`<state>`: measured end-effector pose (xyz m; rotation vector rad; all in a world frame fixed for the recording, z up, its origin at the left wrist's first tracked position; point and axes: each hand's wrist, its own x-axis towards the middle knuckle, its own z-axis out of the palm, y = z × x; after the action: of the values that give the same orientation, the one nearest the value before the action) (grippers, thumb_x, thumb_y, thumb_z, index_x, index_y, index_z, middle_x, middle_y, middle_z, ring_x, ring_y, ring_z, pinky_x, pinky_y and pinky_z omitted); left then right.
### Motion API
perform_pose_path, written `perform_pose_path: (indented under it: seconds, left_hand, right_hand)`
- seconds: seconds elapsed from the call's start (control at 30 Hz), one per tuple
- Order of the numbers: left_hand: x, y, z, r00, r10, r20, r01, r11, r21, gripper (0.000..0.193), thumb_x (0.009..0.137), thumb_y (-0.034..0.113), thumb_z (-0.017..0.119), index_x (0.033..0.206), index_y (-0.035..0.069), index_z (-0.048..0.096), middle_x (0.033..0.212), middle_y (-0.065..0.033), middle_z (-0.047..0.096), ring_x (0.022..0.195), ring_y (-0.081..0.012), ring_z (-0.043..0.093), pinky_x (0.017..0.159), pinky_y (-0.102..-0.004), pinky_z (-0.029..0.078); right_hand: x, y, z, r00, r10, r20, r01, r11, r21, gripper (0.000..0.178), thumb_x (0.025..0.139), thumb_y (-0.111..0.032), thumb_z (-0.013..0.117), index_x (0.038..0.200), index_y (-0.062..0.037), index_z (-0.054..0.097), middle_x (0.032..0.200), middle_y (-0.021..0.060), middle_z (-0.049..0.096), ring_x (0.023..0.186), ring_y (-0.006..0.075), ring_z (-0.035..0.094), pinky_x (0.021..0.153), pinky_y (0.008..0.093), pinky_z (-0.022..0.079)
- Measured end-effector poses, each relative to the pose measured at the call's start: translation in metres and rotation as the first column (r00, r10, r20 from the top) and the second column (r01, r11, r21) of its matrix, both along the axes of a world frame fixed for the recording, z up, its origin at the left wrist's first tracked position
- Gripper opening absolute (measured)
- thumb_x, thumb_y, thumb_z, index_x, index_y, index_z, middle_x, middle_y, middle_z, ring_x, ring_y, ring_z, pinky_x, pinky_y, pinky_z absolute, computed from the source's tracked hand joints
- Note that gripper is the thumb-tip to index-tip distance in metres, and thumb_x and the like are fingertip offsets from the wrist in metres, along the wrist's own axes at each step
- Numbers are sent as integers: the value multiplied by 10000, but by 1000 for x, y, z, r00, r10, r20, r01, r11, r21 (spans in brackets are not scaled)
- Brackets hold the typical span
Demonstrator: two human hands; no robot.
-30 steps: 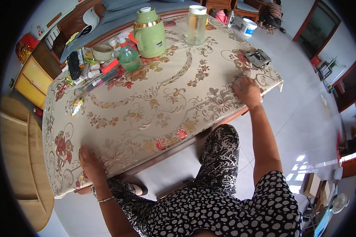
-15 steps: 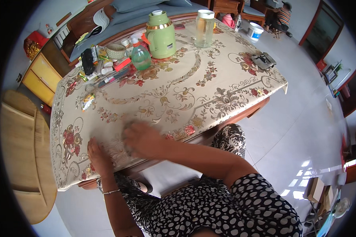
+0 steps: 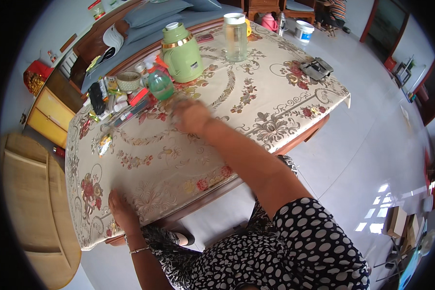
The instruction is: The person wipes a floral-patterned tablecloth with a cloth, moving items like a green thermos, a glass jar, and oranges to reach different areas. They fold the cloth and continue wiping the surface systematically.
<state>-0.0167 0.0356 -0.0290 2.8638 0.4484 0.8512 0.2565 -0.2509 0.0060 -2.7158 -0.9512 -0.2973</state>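
My right hand [image 3: 192, 117] reaches out over the middle of the flowered tablecloth [image 3: 256, 126]. Its fingers are bent down on what looks like a greyish cloth [image 3: 178, 107], smeared by motion and mostly hidden under the hand. My left hand [image 3: 123, 210] rests at the near left edge of the table, fingers stretched out flat and holding nothing. Just beyond the right hand stands a spray bottle [image 3: 160, 86] with green liquid. Behind that is a green thermos jug [image 3: 183, 60].
A clear jug with a white lid [image 3: 235, 41] and a grey pouch [image 3: 317, 69] stand farther right. Left of the bottle lies clutter with a bowl [image 3: 128, 82]. A small packet [image 3: 104, 145] lies nearer. Beyond the table, a person [image 3: 334, 13] sits near a white bucket [image 3: 303, 32].
My right hand has swept away from me, from the near edge toward the spray bottle, its arm stretching out. My left hand stays at the table edge. The view has shifted slightly.
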Motion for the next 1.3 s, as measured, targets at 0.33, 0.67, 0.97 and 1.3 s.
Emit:
perform_pose_path:
  seconds: [0.33,0.67,0.97,1.3]
  left_hand:
    - [0,-3,4,1000,-20,8,20,1000,16,320,957,66,440,1261,-27,473,1249,-234,516,1178,-398,480,996,-467,400]
    - [0,0,-1,1000,-10,28,9,999,31,306,957,79,442,1241,-26,478,1246,-228,518,1164,-405,482,981,-476,402]
    - [1,-3,0,999,35,-7,-35,999,21,327,942,101,457,1253,1,480,1260,-206,517,1180,-384,474,998,-465,384]
    - [6,-3,7,1000,-24,-1,24,1000,15,330,941,86,447,1254,-11,481,1252,-221,518,1175,-393,474,992,-463,390]
  right_hand:
    - [65,-225,11,824,-547,-148,549,835,-27,518,829,-473,595,1260,-187,569,1288,50,554,1236,249,470,1029,381,394]
    - [-27,-350,-4,764,-635,117,613,770,177,393,789,-376,640,1103,-139,648,1154,97,618,1091,308,549,941,393,447]
    - [-102,-240,-6,897,-229,379,201,973,110,158,796,-245,630,789,-87,633,796,93,627,769,253,621,701,384,508]
    - [-193,1,-5,843,381,379,-504,806,310,134,652,-176,621,755,-92,639,883,65,626,906,254,587,774,398,500]
